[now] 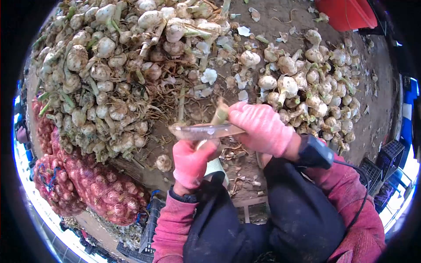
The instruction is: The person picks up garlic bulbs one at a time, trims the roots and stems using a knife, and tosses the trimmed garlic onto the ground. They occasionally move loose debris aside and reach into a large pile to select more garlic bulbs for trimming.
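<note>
My left hand, in a pink glove, is closed around a garlic bulb, mostly hidden by the fingers; a bit of pale stem shows above them. My right hand, gloved in pink too, grips a knife whose handle is inside the fist. The knife's blade points left, lying across just above my left hand. A cut-looking piece of garlic stalk stands beyond the blade, beside my right fingers; whether it is still joined to the bulb I cannot tell.
A big heap of garlic with stalks lies at left. Trimmed bulbs are piled at right. Red net sacks of garlic stand at lower left. There is a red tub at upper right, black crates at far right, and a loose bulb.
</note>
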